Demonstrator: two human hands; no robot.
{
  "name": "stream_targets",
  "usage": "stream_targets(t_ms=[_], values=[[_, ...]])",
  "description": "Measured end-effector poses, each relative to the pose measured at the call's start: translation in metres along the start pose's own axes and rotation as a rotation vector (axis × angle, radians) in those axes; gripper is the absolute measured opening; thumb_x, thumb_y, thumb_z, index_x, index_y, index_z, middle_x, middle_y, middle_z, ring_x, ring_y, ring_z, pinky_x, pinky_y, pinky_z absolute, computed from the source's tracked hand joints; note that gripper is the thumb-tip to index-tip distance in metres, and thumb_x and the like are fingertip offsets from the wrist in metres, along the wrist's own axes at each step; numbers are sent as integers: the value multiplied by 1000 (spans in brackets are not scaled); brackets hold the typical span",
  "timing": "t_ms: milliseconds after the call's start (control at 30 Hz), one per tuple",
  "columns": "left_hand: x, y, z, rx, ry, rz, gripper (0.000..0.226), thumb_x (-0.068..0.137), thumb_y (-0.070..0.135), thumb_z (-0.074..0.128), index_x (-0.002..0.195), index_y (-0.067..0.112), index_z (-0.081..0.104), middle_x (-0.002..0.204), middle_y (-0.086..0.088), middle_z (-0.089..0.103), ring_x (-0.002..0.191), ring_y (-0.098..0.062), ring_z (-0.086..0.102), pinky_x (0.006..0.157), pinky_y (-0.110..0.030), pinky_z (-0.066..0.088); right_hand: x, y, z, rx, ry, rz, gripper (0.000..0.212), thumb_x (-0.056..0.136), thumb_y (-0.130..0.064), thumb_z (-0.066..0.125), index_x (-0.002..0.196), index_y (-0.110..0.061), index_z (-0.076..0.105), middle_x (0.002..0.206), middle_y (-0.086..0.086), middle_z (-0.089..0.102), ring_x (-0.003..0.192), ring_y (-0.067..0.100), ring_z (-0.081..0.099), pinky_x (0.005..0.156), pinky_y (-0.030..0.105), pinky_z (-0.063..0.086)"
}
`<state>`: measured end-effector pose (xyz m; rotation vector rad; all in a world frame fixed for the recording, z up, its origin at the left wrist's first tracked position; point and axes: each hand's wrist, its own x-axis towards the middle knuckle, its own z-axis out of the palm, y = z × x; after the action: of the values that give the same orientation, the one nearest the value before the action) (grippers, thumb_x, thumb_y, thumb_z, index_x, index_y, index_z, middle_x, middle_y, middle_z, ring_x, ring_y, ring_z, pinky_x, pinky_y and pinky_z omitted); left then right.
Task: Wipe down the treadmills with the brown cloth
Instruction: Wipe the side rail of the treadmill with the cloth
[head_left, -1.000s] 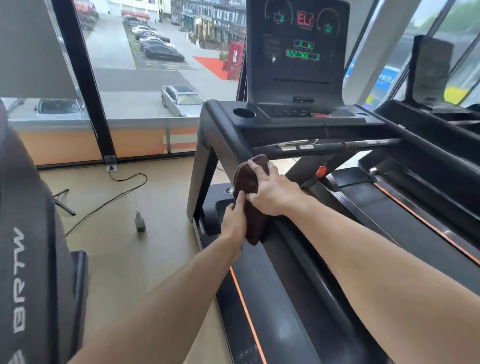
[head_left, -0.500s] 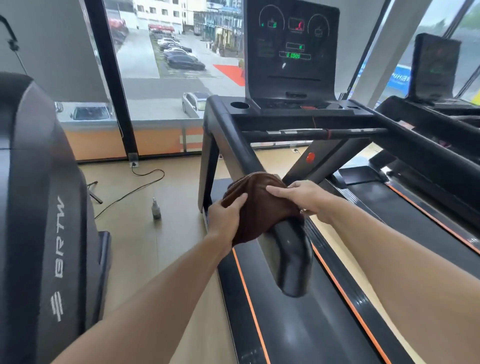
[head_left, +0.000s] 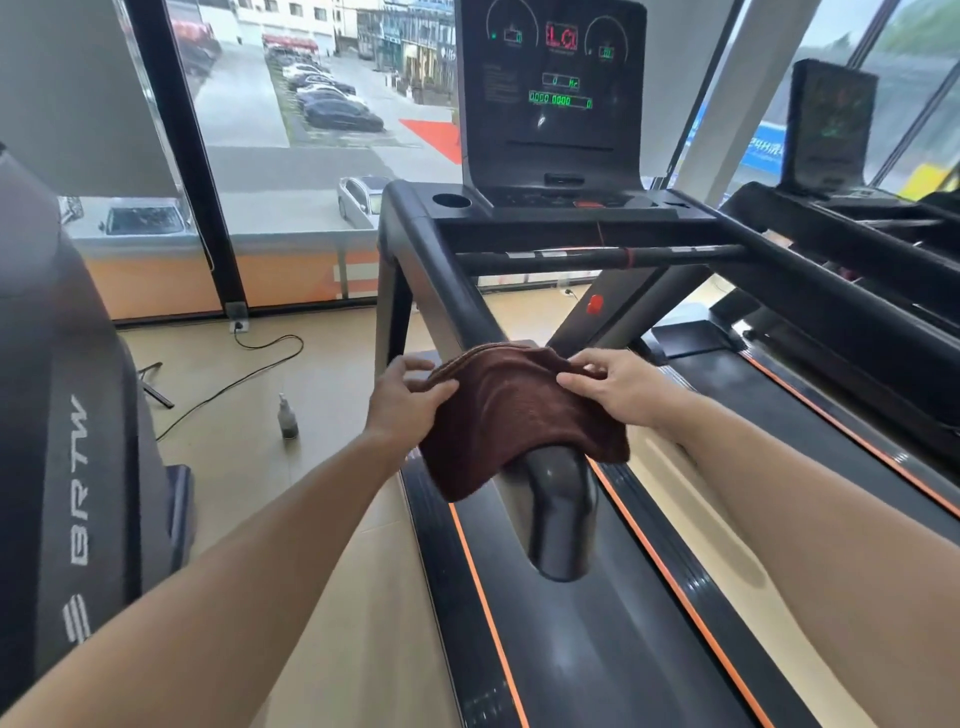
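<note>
The brown cloth (head_left: 511, 415) is draped over the left handrail (head_left: 558, 514) of the black treadmill in front of me, close to the rail's rounded end. My left hand (head_left: 408, 402) pinches the cloth's left edge between thumb and fingers. My right hand (head_left: 618, 384) grips its right edge on the other side of the rail. The treadmill's lit console (head_left: 553, 98) stands ahead, above a crossbar (head_left: 597, 257).
A grey machine marked BRTW (head_left: 67, 441) stands close on my left. A small spray bottle (head_left: 287, 418) and a black cable (head_left: 244, 374) lie on the floor beside a wall socket. Another treadmill (head_left: 831, 156) stands to the right. Windows face a car park.
Both hands and the cloth have slid down the left handrail towards me, from its upper part near the upright to near its end. The cloth has spread wider across the rail.
</note>
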<state>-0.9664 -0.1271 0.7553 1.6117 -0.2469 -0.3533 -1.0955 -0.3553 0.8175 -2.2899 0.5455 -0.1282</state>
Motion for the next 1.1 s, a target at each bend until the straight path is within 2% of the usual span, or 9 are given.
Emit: stream_targets(t_ms=[100, 200, 400, 500, 633, 767, 933, 1000, 1100], values=[[1, -22, -2, -24, -20, -70, 30, 84, 16, 83, 110, 15, 68, 101, -4, 72, 98, -23, 71, 79, -31, 58, -1, 8, 10, 23, 71, 8, 7, 92, -30, 78, 86, -34, 76, 86, -6, 75, 80, 11, 68, 77, 27, 52], [-1, -42, -3, -94, 35, -139, 39, 76, 21, 90, 108, 17, 68, 105, -6, 74, 99, -25, 72, 92, -44, 60, 0, 11, 16, 121, 154, 20, 5, 89, -21, 81, 92, -22, 77, 81, 1, 70, 73, 12, 64, 67, 23, 48], [-7, -57, 3, -222, 155, -125, 15, 87, 18, 80, 102, 23, 80, 94, 3, 79, 96, -20, 74, 94, -42, 59, 8, 17, 21, 28, -8, 121, 19, 95, -36, 72, 84, -21, 78, 85, -4, 77, 83, 13, 68, 83, 31, 52], [-12, -53, 1, -149, 227, 7, 25, 95, 22, 71, 120, 21, 74, 109, 8, 76, 109, -12, 69, 101, -29, 53, 11, 17, 20, 39, 33, 133, 30, 87, -48, 74, 76, -20, 71, 84, -1, 75, 82, 17, 65, 84, 39, 52], [-21, -37, -7, -148, 315, 154, 41, 100, 21, 64, 140, 16, 59, 137, 5, 63, 125, -5, 59, 108, -16, 42, -3, 10, 11, 298, 224, 1, 16, 92, -24, 77, 84, -17, 65, 84, 3, 73, 78, 16, 65, 76, 32, 52], [-26, -28, -6, -21, 265, 170, 46, 107, 26, 51, 152, 19, 45, 143, 10, 55, 130, -5, 52, 114, -21, 36, -20, 7, 6, 439, 299, -168, 17, 86, -3, 81, 87, -12, 66, 82, 12, 66, 76, 16, 60, 75, 22, 48], [-39, -22, 2, 102, 190, 226, 41, 107, 15, 47, 146, 24, 55, 143, 4, 59, 130, -17, 54, 113, -32, 42, -44, 3, -1, 474, 85, -296, 29, 76, 11, 82, 78, -16, 71, 87, 13, 72, 83, 20, 66, 86, 26, 54], [-46, -14, 7, 208, 161, 291, 42, 100, 9, 56, 139, 24, 58, 141, 4, 59, 131, -15, 52, 110, -25, 41, -52, 2, -2, 403, 13, -294, 36, 74, 13, 82, 70, -21, 72, 88, 9, 73, 84, 19, 67, 85, 28, 55], [-57, -3, 16, 266, -53, 377, 52, 88, -4, 60, 131, 26, 61, 122, 9, 62, 114, -14, 59, 95, -18, 47, -59, 7, 0, 332, 20, -299, 42, 74, 13, 84, 65, -26, 70, 84, 5, 73, 81, 20, 66, 81, 30, 54]])
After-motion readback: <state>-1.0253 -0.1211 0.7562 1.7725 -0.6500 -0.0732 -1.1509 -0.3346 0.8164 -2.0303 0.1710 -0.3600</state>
